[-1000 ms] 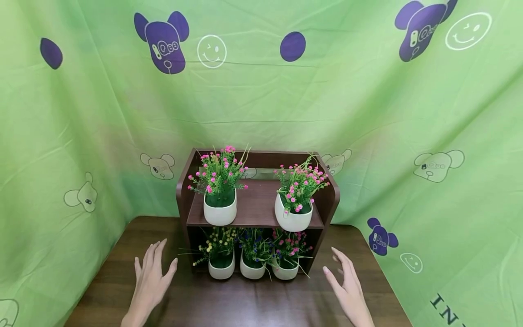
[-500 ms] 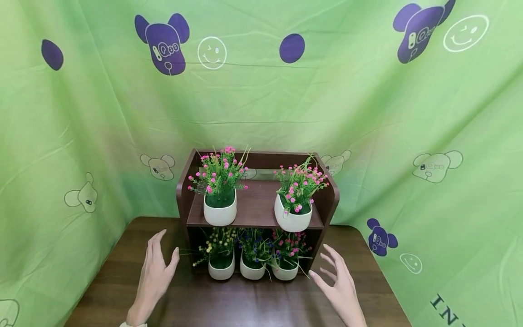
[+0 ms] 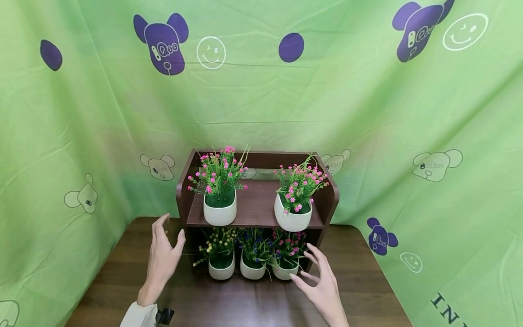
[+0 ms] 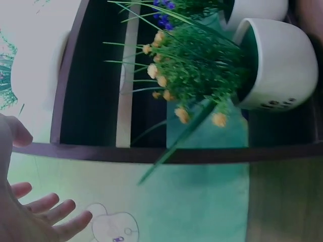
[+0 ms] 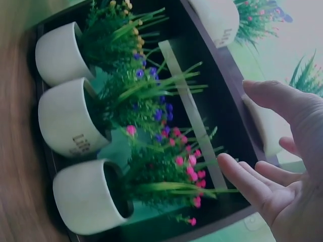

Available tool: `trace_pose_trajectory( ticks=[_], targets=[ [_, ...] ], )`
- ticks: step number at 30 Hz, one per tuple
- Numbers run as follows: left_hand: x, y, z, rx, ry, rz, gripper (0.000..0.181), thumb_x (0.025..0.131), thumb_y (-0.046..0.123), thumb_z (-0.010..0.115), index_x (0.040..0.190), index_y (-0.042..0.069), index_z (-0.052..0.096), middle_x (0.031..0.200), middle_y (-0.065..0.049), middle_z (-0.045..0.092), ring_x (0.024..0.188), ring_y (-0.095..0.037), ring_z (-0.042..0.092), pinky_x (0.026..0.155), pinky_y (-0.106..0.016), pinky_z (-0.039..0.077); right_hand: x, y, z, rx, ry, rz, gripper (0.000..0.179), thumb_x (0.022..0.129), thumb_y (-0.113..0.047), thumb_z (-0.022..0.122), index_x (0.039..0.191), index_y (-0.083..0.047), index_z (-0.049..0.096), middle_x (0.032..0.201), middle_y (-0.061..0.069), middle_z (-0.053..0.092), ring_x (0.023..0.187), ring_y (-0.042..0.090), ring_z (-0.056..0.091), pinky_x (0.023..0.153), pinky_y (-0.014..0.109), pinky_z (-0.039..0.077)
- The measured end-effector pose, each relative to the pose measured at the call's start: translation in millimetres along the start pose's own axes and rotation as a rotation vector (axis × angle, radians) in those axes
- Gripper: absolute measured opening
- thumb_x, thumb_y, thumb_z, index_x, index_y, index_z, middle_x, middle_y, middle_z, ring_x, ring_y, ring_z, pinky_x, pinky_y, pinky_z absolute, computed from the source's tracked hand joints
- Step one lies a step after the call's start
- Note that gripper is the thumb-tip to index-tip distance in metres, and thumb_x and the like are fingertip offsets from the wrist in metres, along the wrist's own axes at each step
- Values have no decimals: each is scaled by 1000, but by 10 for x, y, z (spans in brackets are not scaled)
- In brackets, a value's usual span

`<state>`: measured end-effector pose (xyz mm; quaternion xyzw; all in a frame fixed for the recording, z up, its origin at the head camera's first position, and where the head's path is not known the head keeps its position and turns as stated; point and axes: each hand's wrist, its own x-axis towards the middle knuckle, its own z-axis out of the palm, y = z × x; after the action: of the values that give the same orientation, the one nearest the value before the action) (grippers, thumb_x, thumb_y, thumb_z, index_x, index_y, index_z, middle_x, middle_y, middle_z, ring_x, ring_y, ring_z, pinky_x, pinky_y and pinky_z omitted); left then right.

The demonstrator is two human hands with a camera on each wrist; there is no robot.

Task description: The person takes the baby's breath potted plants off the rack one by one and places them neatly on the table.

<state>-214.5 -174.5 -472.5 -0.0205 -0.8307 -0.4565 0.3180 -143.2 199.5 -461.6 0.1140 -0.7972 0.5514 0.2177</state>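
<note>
My left hand [image 3: 162, 259] hovers at the left of a dark brown two-tier shelf [image 3: 257, 200], fingers spread and holding nothing. At the shelf's right front my right hand [image 3: 323, 286] is also spread, its fingertips overlapping the lower pink-flowered pot [image 3: 285, 272] in the head view. On the upper tier stand two white pots with pink flowers, a left pot [image 3: 220, 214] and a right pot [image 3: 293, 221], the right one turned at an angle. Below, a yellow-flowered pot [image 3: 222, 271] and a blue-flowered pot [image 3: 252, 271] share the row with the pink one.
The shelf stands on a brown wooden table [image 3: 110, 281]. Behind and on both sides hangs a green cloth [image 3: 261, 100] printed with purple and outlined cartoon heads. Long grass blades stick out past the shelf's front and left side.
My right hand has moved left toward the shelf's front right. The left hand has moved up and slightly right, with its sleeve now showing. The pots and shelf stay in place.
</note>
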Motion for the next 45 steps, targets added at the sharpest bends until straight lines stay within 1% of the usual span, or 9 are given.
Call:
trace_pose_trajectory(
  ticks=[6, 11, 14, 20, 25, 29, 34, 40, 45],
  targets=[
    [80, 70, 70, -60, 15, 24, 59, 91, 14, 61, 142, 7, 32, 139, -13, 38, 111, -27, 52, 82, -39, 46, -18, -64, 104, 31, -10, 8, 82, 71, 5, 80, 141, -12, 43, 139, 12, 45, 120, 37, 50, 67, 33, 55],
    [128, 99, 113, -40, 33, 26, 60, 90, 14, 61, 142, 8, 32, 137, -12, 40, 106, -27, 53, 80, -39, 46, -36, -87, 160, 34, -4, -17, 82, 69, 6, 81, 141, -11, 44, 138, 14, 45, 118, 37, 51, 64, 32, 55],
    [161, 103, 134, -19, 48, 27, 58, 90, 13, 60, 142, 9, 33, 135, -13, 43, 105, -26, 53, 75, -39, 46, -36, -96, 192, 44, -10, -22, 82, 69, 6, 81, 141, -11, 44, 137, 12, 46, 118, 36, 51, 64, 32, 55],
    [207, 100, 167, 21, 64, 37, 55, 91, 11, 58, 140, 8, 35, 133, -16, 45, 98, -31, 55, 71, -44, 44, -31, -127, 247, 52, -48, -46, 82, 71, 3, 81, 142, -8, 42, 133, 13, 48, 118, 39, 51, 63, 32, 55],
    [225, 108, 202, 37, 68, 51, 55, 90, 9, 58, 140, 6, 36, 132, -18, 48, 97, -36, 58, 72, -49, 45, -22, -124, 285, 60, -76, -43, 81, 73, -1, 81, 143, -8, 40, 138, 15, 44, 119, 36, 51, 64, 32, 55],
    [229, 118, 231, 61, 82, 60, 54, 89, 9, 59, 138, 5, 38, 129, -19, 51, 90, -40, 60, 70, -52, 45, -9, 19, 335, 50, -85, -51, 83, 73, -6, 82, 144, -11, 39, 142, 11, 42, 122, 26, 49, 71, 35, 55],
    [239, 121, 244, 90, 116, 98, 55, 86, 6, 61, 137, 5, 41, 127, -18, 52, 77, -42, 59, 63, -52, 45, 16, 179, 416, -40, -86, -96, 86, 72, -18, 85, 145, -17, 39, 143, 7, 42, 125, 21, 44, 87, 34, 49],
    [241, 121, 261, 92, 152, 146, 56, 83, 3, 61, 136, 4, 42, 123, -18, 54, 68, -41, 58, 57, -51, 45, 48, 178, 507, -79, -112, -97, 86, 73, -28, 84, 146, -21, 38, 144, 2, 41, 130, 19, 40, 96, 31, 43],
    [247, 139, 285, 80, 170, 156, 56, 83, 2, 62, 135, 4, 43, 122, -19, 54, 66, -41, 58, 57, -52, 45, 76, 143, 578, -80, -132, -77, 88, 73, -29, 84, 147, -25, 36, 146, -2, 38, 131, 15, 38, 98, 33, 41]
  ],
)
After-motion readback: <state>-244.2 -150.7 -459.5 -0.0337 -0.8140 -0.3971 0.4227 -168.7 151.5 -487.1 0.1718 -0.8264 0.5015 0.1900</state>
